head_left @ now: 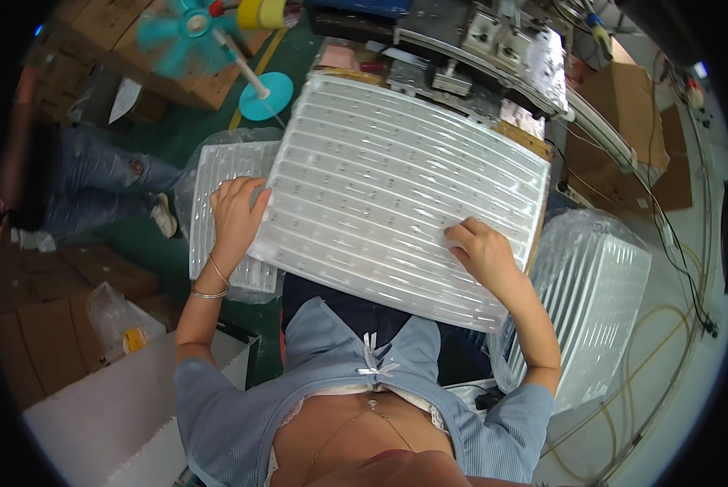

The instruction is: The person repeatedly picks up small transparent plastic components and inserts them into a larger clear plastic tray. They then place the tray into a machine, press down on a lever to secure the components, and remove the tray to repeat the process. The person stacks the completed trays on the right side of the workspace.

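A large white ribbed tray under shiny clear plastic lies tilted in front of me, small dark marks lining its rows. My left hand, with bangles at the wrist, is at its left edge. The fingers are spread over a smaller white ribbed tray, and the thumb is beside the large tray's edge. Over the right part of the large tray is my right hand, its fingers bent and the thumb a little apart from them. Nothing shows between those fingers, though the fingertips' contact with the surface is hard to judge.
Beyond the large tray stands a metal machine. Plastic-wrapped white ribbed trays stand at my right, near loose hoses. A teal fan is at the far left, with cardboard boxes nearer. Another person's legs extend at left.
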Demonstrator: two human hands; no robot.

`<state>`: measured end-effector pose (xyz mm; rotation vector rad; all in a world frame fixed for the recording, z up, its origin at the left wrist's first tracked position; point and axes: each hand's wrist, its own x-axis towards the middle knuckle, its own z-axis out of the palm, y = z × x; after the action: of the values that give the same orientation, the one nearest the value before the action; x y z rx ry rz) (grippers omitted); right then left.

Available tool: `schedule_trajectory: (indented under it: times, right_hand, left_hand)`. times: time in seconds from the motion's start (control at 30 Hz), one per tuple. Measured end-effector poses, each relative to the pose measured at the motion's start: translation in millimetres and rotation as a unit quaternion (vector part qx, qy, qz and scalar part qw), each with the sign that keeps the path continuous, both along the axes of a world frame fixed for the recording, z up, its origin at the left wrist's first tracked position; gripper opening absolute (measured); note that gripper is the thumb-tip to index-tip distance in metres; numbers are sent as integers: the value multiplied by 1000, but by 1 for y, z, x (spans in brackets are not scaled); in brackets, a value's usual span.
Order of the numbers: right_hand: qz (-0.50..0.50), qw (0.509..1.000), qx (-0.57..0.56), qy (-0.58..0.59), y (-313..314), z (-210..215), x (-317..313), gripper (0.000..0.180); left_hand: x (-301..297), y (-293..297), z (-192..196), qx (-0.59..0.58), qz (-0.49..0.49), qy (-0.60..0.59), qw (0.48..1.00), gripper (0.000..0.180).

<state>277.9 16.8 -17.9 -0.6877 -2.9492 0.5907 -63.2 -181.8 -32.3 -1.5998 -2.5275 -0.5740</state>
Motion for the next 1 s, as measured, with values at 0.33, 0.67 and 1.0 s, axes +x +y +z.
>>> schedule_trajectory:
  times: [0.33,0.67,1.0]
  right_hand:
    - [-329,853,-200,353,75,21,38,16]
    - [-294,834,-134,447,102,49,25,25]
    - [-257,849,28,461,155,94,-56,21]
  left_hand:
    - [26,30,8,-63,-157,-7,986,13]
    - [51,170,69,169,-234,-17,957,37]
    - [96,366,116,208,-230,192,931,38]
